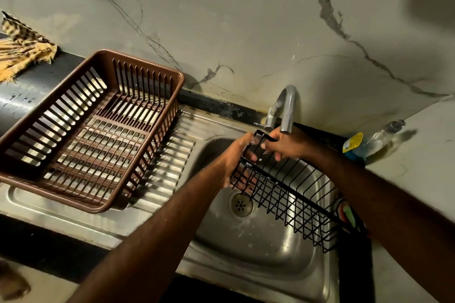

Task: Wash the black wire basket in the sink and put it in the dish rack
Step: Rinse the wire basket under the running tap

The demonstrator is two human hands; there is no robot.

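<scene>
Over the sink [270,248], your left hand [237,155] and right hand [288,144] both grip the tilted black wire basket [290,194] beneath the tap [286,108].

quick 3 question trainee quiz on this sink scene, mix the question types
1. True or false: the wire basket already sits in the dish rack.
2. Which hands hold the basket? A) left hand only B) right hand only C) both
3. Fill in: the rack stands on the sink's drainboard, to the ___ of the bowl.

Key: 1 false, it is held over the sink bowl; 2 C; 3 left
</scene>
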